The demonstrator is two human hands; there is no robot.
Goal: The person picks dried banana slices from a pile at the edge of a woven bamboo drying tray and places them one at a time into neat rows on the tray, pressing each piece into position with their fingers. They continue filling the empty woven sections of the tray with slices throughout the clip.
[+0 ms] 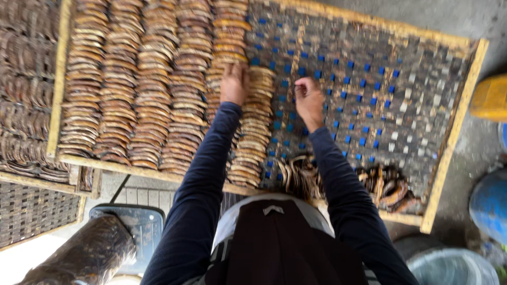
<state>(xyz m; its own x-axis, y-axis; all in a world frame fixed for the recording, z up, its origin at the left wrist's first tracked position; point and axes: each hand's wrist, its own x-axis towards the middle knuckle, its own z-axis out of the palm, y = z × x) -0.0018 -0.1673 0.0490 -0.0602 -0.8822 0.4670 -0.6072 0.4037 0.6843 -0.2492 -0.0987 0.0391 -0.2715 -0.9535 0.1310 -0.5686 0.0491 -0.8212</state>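
Work item: thin brown curved slices, laid overlapping in rows on a woven drying tray with a pale wooden frame. Left hand rests flat on the top of the newest row, fingers spread loosely over the slices, grip not clamped on anything I can confirm. Right hand sits just beside that row over bare mesh, fingers pinched together, apparently on a small slice, but too blurred to tell for sure. Progress, judged from the layout: about five and a half rows filled on the left side of the tray, the current row running from the near edge up to the hands; the right half shows only dark weave with blue squares. A loose pile of unsorted slices lies at the near edge of the tray, touching the frame, so stock is left to lay. Further out: another filled tray on the left, an empty woven tray below it, a yellow container and a blue drum on the right on the concrete floor.
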